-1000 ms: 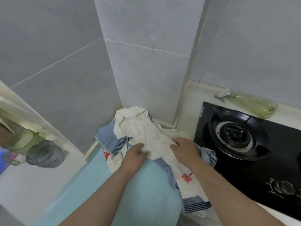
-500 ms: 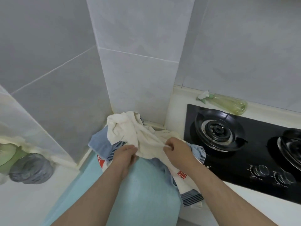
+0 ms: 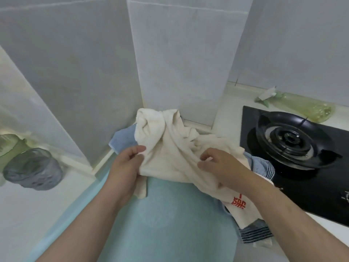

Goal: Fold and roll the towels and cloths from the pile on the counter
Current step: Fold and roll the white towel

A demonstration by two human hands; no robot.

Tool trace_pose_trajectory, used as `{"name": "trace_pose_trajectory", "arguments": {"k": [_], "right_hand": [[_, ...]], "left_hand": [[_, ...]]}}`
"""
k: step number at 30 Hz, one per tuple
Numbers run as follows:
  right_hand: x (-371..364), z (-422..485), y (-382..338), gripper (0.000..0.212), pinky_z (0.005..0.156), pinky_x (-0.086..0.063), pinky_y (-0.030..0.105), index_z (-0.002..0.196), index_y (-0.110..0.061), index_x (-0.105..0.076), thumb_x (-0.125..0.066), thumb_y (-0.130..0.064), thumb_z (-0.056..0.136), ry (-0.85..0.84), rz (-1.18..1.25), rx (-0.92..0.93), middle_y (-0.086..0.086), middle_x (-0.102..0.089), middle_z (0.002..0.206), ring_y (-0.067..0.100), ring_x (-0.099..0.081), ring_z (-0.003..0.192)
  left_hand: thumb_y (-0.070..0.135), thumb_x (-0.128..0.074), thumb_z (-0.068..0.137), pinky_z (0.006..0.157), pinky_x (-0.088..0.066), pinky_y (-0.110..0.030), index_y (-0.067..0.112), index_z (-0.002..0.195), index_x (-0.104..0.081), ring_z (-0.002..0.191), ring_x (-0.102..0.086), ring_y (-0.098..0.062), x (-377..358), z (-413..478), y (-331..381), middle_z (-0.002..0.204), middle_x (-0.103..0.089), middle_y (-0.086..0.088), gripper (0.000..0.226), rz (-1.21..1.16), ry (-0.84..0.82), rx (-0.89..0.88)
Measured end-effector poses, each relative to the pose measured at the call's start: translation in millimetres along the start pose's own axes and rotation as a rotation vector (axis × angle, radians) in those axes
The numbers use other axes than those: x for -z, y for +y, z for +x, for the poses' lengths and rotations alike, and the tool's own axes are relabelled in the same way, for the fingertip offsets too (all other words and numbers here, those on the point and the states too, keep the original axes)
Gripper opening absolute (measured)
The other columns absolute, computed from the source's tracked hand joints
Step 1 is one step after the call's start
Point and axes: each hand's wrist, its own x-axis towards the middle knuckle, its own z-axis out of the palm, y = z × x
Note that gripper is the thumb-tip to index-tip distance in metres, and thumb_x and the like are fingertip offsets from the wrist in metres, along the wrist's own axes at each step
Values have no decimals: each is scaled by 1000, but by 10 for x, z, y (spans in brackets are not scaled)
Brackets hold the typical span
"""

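A crumpled cream towel (image 3: 166,140) tops the pile in the counter corner. My left hand (image 3: 126,167) pinches its left edge between thumb and fingers. My right hand (image 3: 222,165) lies on the cream towel's right side with fingers curled into the fabric. Under it lie a blue cloth (image 3: 122,140) and a white towel with red characters and dark blue stripes (image 3: 245,214), which hangs toward the counter's front. A light blue towel (image 3: 170,214) is spread flat on the counter in front of the pile.
A black gas hob (image 3: 294,148) sits right of the pile, with a green spray bottle (image 3: 302,108) lying behind it. A grey perforated cup (image 3: 34,169) and a green container (image 3: 11,146) stand at far left. Tiled walls close the corner.
The view has moved closer and tilted down. My left hand has lifted and pulled the cream towel's left edge outward, spreading it. My right hand has shifted its grip on the fabric.
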Motion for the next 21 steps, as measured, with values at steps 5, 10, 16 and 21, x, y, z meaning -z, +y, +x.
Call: {"name": "trace_pose_trajectory", "arguments": {"k": [5, 10, 16, 21], "right_hand": [[-282, 69, 1, 33, 51, -36, 24, 69, -19, -51, -52, -38, 96, -1, -3, 113, -4, -41, 63, 11, -40, 56], [-408, -25, 107, 11, 68, -39, 29, 83, -4, -67, -65, -14, 88, 66, 354, 332, 3, -58, 76, 13, -52, 71], [-459, -393, -73, 37, 89, -41, 41, 108, 5, -66, -56, -5, 74, -151, 974, 318, 17, -58, 101, 31, -53, 96], [-602, -816, -222, 38, 104, -45, 47, 126, -8, -63, -52, -30, 97, -151, 1053, 228, 17, -65, 125, 35, -60, 118]], "left_hand": [[0, -68, 71, 82, -53, -30, 4, 123, -60, 97, -64, -22, 141, -65, -122, 116, -68, -13, 53, -96, -187, -101], [-8, -50, 90, 62, -56, -21, 12, 104, -64, 75, -67, -14, 324, -177, -60, 92, -73, -5, 28, -146, -150, -231], [-3, -46, 96, 58, -56, -25, 18, 90, -64, 64, -66, -11, 476, -536, 129, 80, -73, 1, 28, -213, -147, -350], [-12, -44, 92, 72, -52, -38, 19, 107, -62, 75, -67, -15, 528, -972, 185, 89, -73, 1, 39, -243, -237, -380]]}}
